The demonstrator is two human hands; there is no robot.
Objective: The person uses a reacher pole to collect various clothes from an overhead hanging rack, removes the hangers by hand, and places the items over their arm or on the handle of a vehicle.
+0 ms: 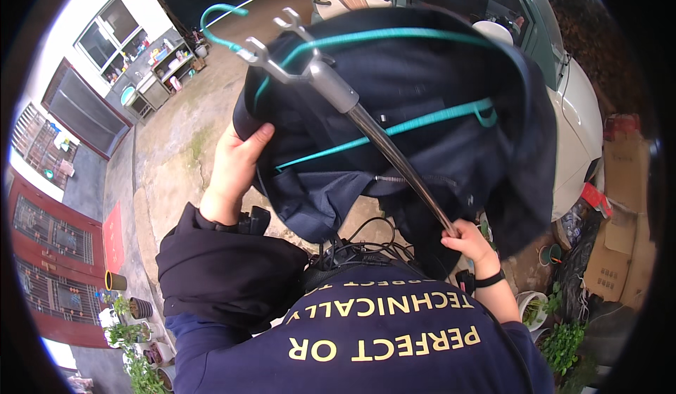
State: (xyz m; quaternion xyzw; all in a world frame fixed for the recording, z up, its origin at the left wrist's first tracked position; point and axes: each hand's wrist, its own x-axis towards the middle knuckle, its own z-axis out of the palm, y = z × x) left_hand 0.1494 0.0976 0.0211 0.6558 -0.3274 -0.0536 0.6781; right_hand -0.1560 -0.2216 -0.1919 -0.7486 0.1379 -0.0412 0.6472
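Note:
Dark trousers or another dark garment with a metal zip [449, 130] spread over a green clothes hanger [438, 113] fill the middle of the view. My left hand [240, 156] grips the garment's left edge, thumb on top. In my right hand [470, 243] is the lower visible end of a metal clothes pole [393, 151], which slants up to the left across the garment. The pole's forked metal head [285, 69] lies by the base of the hanger's green hook [208, 24]; whether the fork bears the hanger I cannot tell.
A white vehicle [573, 156] stands beyond the garment at the right. Flattened cardboard [615, 246] and potted plants [562, 346] are at lower right. More potted plants [124, 333] line the wall at lower left. A sink bench [153, 87] stands under a window at upper left.

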